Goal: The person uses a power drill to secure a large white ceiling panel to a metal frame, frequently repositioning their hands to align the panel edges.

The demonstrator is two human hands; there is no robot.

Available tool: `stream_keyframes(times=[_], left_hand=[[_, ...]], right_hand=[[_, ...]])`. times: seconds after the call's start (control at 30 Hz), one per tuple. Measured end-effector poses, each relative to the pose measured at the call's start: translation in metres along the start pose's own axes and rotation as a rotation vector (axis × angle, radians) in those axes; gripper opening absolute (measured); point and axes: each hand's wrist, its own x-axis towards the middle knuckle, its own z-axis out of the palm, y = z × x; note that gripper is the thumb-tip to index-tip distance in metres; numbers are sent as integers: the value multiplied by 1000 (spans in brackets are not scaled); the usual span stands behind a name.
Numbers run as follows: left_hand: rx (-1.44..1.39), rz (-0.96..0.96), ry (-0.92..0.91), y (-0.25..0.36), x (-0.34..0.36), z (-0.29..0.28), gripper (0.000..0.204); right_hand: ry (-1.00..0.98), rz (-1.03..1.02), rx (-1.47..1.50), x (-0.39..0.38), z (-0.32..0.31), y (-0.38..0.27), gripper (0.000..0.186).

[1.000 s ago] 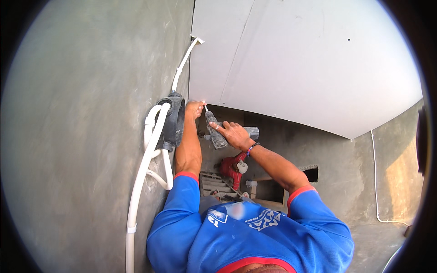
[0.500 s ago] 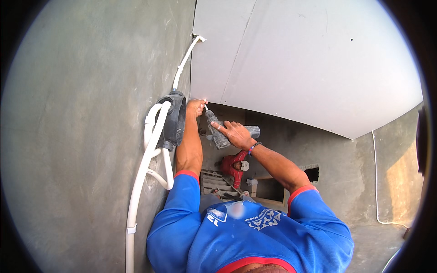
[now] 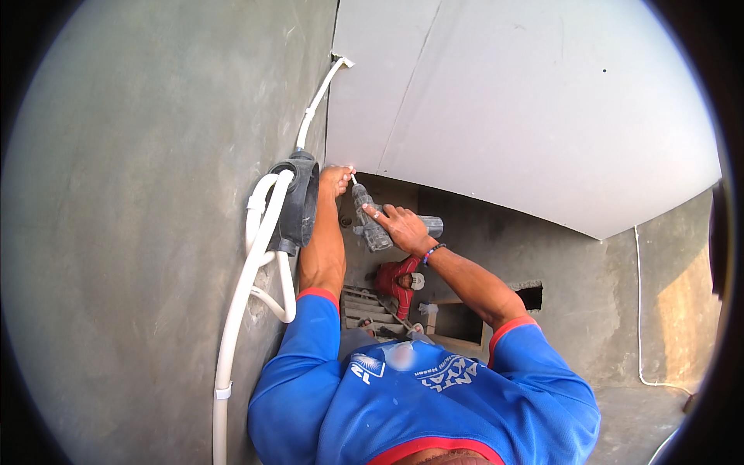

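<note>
My left hand (image 3: 336,180) is resting at the edge of the panel (image 3: 511,108), left of the drill (image 3: 377,239) in my right hand (image 3: 404,230). A box (image 3: 298,205) is hanging on the wall (image 3: 155,194) beside my left arm (image 3: 322,256); below, a co-worker (image 3: 394,280) is showing between my arms, beside a ladder (image 3: 370,316).

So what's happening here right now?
The person's right hand grips a gray power drill, its tip near the edge of a white panel. The left hand is raised there, fingers close to the tip; whether they pinch anything is unclear. Below, a co-worker in red is beside a ladder.
</note>
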Motion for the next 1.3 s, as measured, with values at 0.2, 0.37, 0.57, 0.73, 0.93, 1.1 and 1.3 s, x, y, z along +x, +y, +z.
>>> stream_keyframes(times=[0.2, 0.37, 0.57, 0.73, 0.93, 1.1, 1.3], left_hand=[[-21, -22, 3, 1, 0, -2, 16], [-11, -21, -6, 2, 1, 0, 15], [-20, -20, -4, 1, 4, -4, 15], [-12, -9, -15, 1, 1, -2, 16], [14, -15, 8, 2, -1, 1, 17], [11, -17, 1, 1, 0, 0, 17], [8, -24, 14, 3, 2, 0, 17]], right_hand=[[-23, -6, 1, 2, -3, 0, 72], [-4, -11, -15, 1, -1, 1, 68], [-43, -12, -12, 1, -2, 1, 73], [18, -28, -34, 0, 1, 2, 68], [-34, -6, -1, 0, 0, 2, 70], [22, -19, -14, -1, 5, 3, 67], [40, -19, -41, 0, 4, 0, 67]])
